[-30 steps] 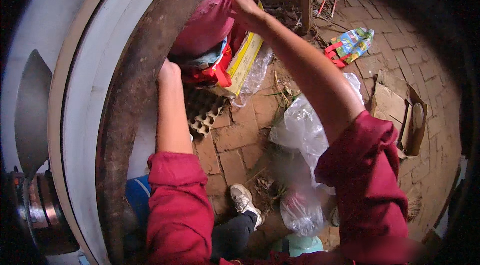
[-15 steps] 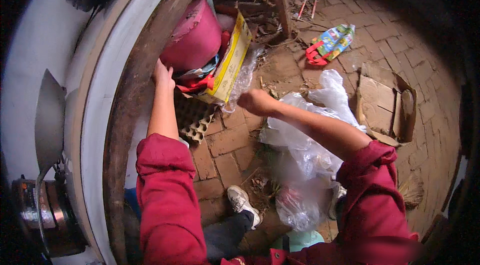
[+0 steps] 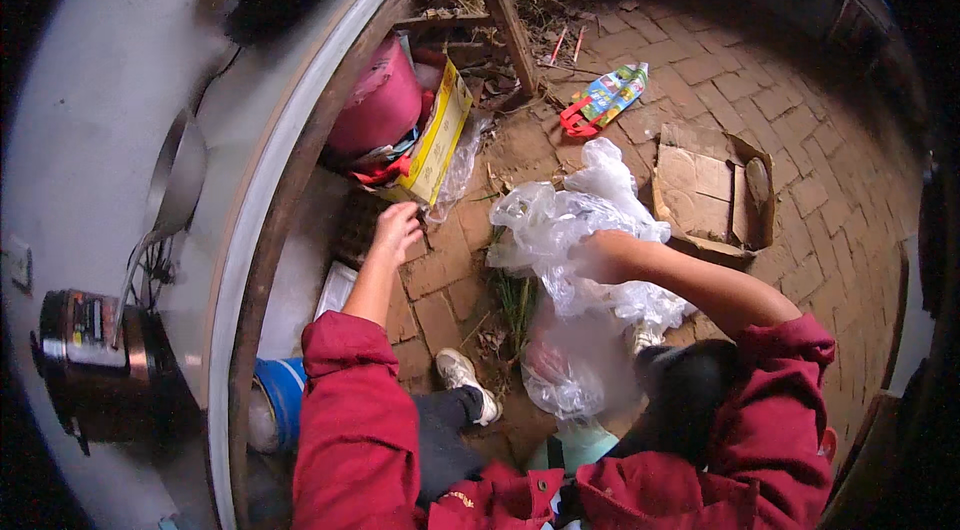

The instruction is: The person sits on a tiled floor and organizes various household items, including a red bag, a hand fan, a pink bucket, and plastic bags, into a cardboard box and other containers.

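My left hand (image 3: 398, 230) holds nothing; its fingers are loosely bent and apart, just below the near corner of a yellow-sided cardboard box (image 3: 437, 160). A pink tub (image 3: 378, 105) sits in the box among red and other soft-looking pieces. Below the box, a dark egg tray (image 3: 357, 223) lies partly in shadow. My right hand (image 3: 605, 257) is down against a heap of crumpled clear plastic bags (image 3: 600, 190). Its fingers are blurred and partly hidden by the plastic, so their grip does not show. Nearer me, a filled clear bag (image 3: 560, 380) holds something reddish.
A flattened brown carton (image 3: 697, 190) lies on the brick floor at right. Farther off is a colourful bag with red handles (image 3: 606, 100). A wooden-edged counter (image 3: 285, 220) runs along my left, with a blue bucket (image 3: 283, 398) under it. Green stalks (image 3: 513, 305) lie beside the plastic.
My left hand has come away from beside the pink tub, down and nearer to me. My right hand has moved from near the box onto the plastic bags. The view has shifted.
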Demonstrator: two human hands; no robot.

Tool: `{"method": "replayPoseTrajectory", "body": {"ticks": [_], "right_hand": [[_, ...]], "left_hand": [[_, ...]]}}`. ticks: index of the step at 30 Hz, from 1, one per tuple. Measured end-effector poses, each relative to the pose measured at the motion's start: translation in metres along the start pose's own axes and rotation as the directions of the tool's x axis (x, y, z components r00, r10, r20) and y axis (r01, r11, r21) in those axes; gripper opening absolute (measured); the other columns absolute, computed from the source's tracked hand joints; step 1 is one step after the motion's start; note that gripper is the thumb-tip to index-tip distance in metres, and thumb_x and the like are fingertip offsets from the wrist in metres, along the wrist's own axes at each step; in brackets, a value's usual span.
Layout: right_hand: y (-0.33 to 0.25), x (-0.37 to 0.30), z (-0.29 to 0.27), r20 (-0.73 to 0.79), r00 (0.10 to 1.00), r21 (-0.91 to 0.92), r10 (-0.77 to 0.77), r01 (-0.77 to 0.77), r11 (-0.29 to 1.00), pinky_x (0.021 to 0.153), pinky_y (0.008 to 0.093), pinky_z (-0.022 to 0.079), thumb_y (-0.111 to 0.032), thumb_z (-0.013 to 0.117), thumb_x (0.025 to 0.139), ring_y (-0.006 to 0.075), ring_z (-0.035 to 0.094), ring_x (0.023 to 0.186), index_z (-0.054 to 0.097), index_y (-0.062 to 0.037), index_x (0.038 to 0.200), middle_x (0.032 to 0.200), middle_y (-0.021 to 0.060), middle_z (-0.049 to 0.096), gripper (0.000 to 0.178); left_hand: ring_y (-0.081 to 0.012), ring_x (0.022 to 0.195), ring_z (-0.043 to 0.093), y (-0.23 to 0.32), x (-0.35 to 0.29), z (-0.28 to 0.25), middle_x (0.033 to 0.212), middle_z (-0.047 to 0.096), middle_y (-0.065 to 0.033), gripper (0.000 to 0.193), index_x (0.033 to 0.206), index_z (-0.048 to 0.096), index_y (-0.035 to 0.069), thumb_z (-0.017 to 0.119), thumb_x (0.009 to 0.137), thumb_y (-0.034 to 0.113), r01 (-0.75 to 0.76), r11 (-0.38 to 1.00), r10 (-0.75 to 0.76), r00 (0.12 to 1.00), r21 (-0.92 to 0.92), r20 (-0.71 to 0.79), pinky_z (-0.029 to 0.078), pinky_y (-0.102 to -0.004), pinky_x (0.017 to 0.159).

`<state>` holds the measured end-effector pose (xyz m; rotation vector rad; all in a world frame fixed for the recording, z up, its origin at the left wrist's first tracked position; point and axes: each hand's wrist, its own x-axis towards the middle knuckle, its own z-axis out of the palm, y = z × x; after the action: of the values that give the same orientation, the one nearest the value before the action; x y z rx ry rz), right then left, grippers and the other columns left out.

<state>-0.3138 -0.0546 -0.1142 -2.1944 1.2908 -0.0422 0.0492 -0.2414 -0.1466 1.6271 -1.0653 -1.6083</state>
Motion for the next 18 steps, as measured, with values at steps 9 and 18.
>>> {"method": "replayPoseTrajectory", "body": {"ticks": [9,18], "right_hand": [[-0.079,-0.071,-0.024,-0.108,0.985,-0.221,-0.135,0.109,0.969,0.07,0.0442,0.05,-0.025,0.06,0.077,0.0362,0.062,0.081,0.057,-0.0052,0.092,0.087,0.0167,0.063,0.025],[-0.136,-0.069,-0.004,-0.075,0.969,-0.12,-0.233,0.224,0.967,0.07,0.0439,0.049,-0.02,0.055,0.079,0.0341,0.06,0.083,0.053,-0.0058,0.099,0.084,0.0155,0.059,0.025]], "left_hand": [[-0.0063,0.096,0.05,-0.002,-0.141,0.04,0.101,0.056,0.0051,0.028,0.107,0.057,0.014,0.06,0.087,0.034,-0.103,0.801,-0.091,0.953,0.59,0.29,0.046,-0.0284,0.077],[-0.0056,0.076,0.05,-0.01,-0.15,0.043,0.09,0.058,0.0042,0.028,0.101,0.061,0.01,0.063,0.083,0.032,-0.159,0.793,0.013,0.97,0.588,0.244,0.044,-0.0228,0.062]]}}
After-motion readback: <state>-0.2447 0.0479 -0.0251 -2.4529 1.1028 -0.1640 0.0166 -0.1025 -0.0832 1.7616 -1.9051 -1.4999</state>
